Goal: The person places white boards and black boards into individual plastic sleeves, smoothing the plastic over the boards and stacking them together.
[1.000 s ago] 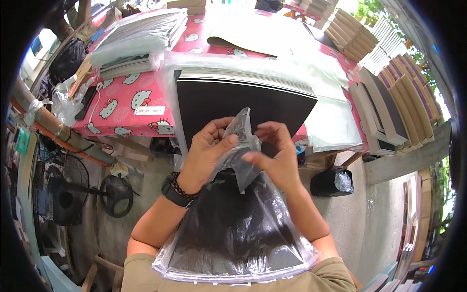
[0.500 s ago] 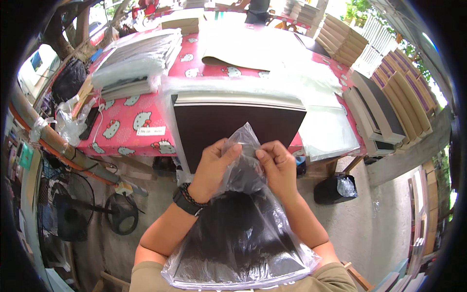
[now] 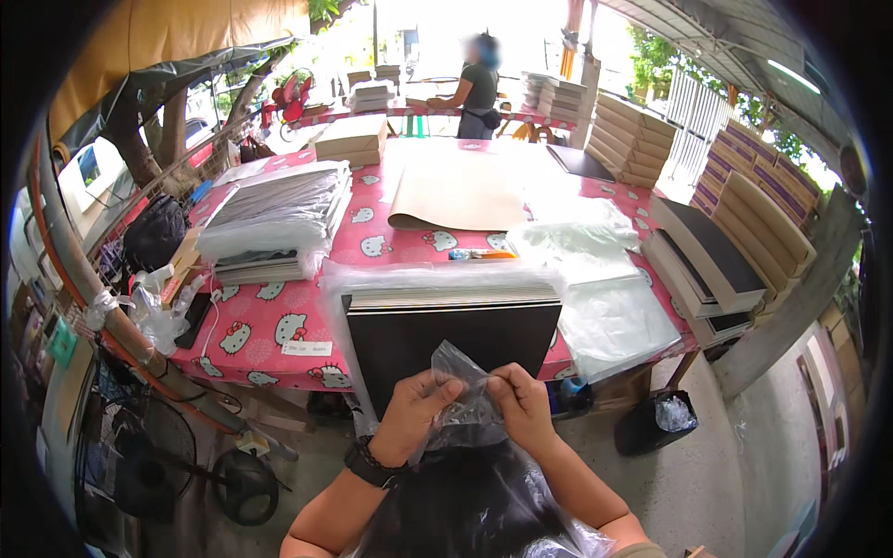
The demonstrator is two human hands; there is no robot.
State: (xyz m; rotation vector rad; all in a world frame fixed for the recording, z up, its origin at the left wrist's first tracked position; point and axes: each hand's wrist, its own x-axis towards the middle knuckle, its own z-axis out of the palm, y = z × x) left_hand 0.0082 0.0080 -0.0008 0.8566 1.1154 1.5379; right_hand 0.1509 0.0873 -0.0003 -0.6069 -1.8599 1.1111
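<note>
Both of my hands pinch the gathered mouth of a clear plastic bag [image 3: 458,369] in front of my chest. My left hand [image 3: 414,417], with a dark watch [image 3: 367,462] at the wrist, closes on one side of it. Fingers of my right hand [image 3: 523,406] are closed on the other side. Inside the bag, a large black flat sheet or board [image 3: 456,502] hangs down toward my lap. Just beyond my hands, a stack of black-faced boards [image 3: 437,330] with pale edges stands at the table's front edge, partly within a clear sleeve.
A pink patterned table [image 3: 251,339] stretches ahead. Plastic-wrapped stacks [image 3: 274,219] lie left; loose clear bags [image 3: 619,325] lie right. A brown sheet [image 3: 456,191] sits farther back. Boxes and boards [image 3: 702,260] line the right. A black bin [image 3: 656,423] and fan [image 3: 246,488] stand below. A person [image 3: 479,93] works far off.
The view has tilted upward, bringing the distant person into sight. My hands still pinch the bag's mouth, and they appear lower in the picture.
</note>
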